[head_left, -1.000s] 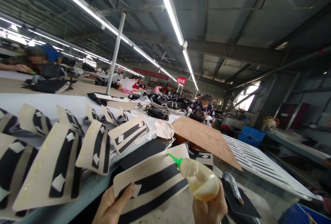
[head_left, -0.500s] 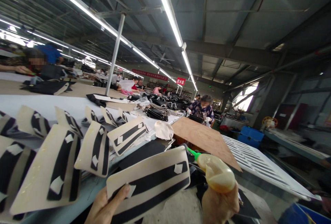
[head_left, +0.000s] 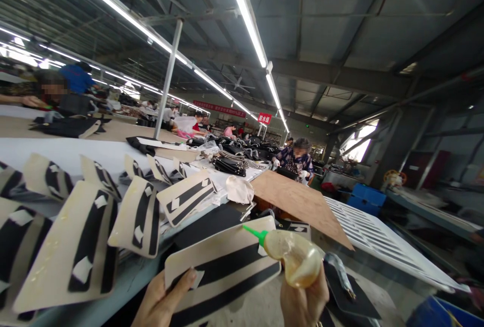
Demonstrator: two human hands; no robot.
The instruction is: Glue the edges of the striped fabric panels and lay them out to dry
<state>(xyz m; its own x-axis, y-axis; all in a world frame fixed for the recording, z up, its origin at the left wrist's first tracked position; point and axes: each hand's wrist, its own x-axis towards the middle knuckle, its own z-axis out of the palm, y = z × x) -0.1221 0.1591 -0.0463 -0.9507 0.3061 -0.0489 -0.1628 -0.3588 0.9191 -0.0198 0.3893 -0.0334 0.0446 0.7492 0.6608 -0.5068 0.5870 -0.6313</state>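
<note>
My left hand (head_left: 162, 294) is closed on the left end of a beige panel (head_left: 227, 246) with black strips, its thumb beside a small white patch. In my right hand (head_left: 305, 297) is a squeezed bottle (head_left: 297, 256) of yellowish liquid. Its green nozzle (head_left: 255, 234) points left, over the panel's upper edge near the right end; whether it touches cannot be made out. Similar panels (head_left: 68, 246) stand and lean in rows on the left, one (head_left: 187, 198) lying just beyond the held one.
A brown board (head_left: 298, 206) and a white slatted rack (head_left: 385, 241) extend to the right. Black pieces (head_left: 229, 166) are heaped on the far table. A person (head_left: 295, 158) works beyond the board, another (head_left: 53, 90) at far left. Blue bin (head_left: 446, 312) at lower right.
My right hand has moved left with the bottle, bringing the nozzle from beyond the panel's right end to over its upper edge. The held panel has shifted slightly right.
</note>
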